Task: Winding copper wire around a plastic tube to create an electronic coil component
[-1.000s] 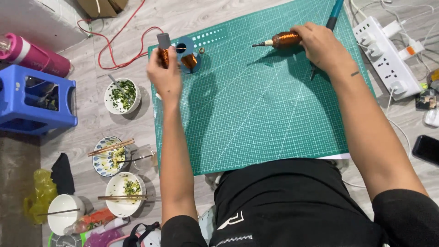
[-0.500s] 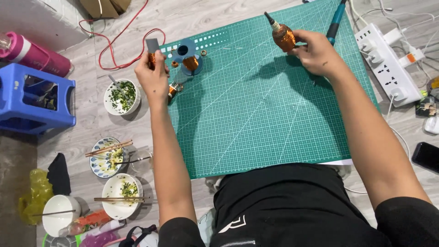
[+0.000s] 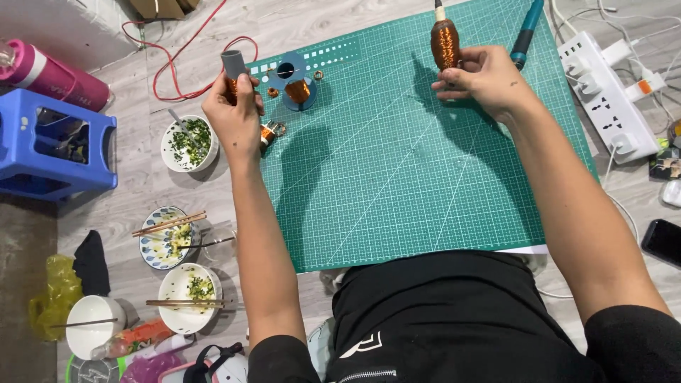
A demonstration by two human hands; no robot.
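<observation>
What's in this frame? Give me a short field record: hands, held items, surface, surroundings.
left hand: grips a short grey plastic tube, upright, copper wire below it
right hand: holds a spindle-shaped coil of copper wire, pointing up
surface: green gridded cutting mat on a grey wood-look floor
on mat: small copper wire spool on a blue disc, teal pen-shaped tool
left of mat: bowls with chopsticks, blue plastic stool, pink bottle
right of mat: white power strip, black phone

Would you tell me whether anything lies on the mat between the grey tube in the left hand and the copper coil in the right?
Nothing visible does. The left hand holds the grey tube, the right hand the copper coil; bare green mat lies between them.
</observation>
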